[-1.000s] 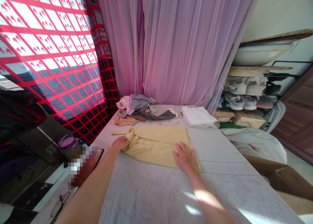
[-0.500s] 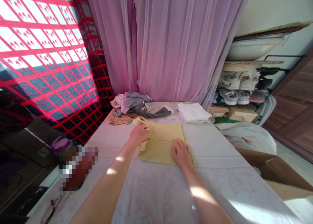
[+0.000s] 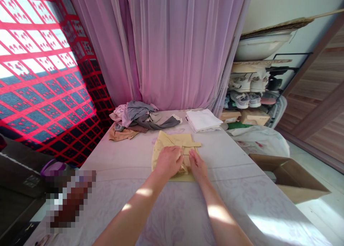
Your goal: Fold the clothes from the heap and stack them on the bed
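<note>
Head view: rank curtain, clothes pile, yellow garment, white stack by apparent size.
1. Curtain
2. Clothes pile and yellow garment: too alike to rank, the latter partly covered
3. White stack

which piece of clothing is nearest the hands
The yellow garment, beneath them; the crumpled clothes heap at back left and white stack at back right lie farther off.

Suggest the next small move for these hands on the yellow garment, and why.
Perhaps smooth the yellow garment flat with the left hand: it lies folded over, its upper layer looks creased beside that hand, and a narrow strip juts past its right edge.
</note>
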Tool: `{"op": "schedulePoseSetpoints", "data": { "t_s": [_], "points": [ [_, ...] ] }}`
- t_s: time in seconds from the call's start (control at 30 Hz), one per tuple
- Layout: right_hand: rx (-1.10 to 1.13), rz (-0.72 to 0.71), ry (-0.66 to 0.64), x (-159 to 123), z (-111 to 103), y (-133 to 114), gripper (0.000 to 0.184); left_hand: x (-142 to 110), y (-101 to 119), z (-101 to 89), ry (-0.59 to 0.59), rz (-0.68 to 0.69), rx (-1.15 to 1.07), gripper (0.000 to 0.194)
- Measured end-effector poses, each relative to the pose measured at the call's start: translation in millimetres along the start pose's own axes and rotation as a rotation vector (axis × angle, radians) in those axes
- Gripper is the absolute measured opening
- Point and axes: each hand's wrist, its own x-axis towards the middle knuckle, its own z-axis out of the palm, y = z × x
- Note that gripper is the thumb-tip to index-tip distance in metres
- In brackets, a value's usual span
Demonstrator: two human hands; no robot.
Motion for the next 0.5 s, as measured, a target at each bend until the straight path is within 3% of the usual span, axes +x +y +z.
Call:
{"op": "schedulePoseSetpoints", "data": {
  "t_s": [0.1,0.17,0.27,0.37,0.5],
  "points": [
    [-0.032,0.002,0.010,-1,-3,-3,0.053,-7,-46,-15.8,0.091,-0.216,-0.040,0.032],
    [-0.108,0.016,0.026,0,-6,-5,0.052,-9,-81,-21.2,0.080,-0.496,-0.120,0.036],
    [-0.294,0.057,0.076,1,-15,-8,0.051,-9,-120,-17.3,0.010,-0.655,-0.188,0.044],
    [-0.445,0.109,0.054,6,-25,-12,0.057,-5,-134,-5.2,-0.061,-0.701,-0.293,0.047],
    [-0.522,0.198,-0.080,19,-32,-18,0.057,2,-131,7.5,-0.119,-0.712,-0.439,0.036]
  ]
}}
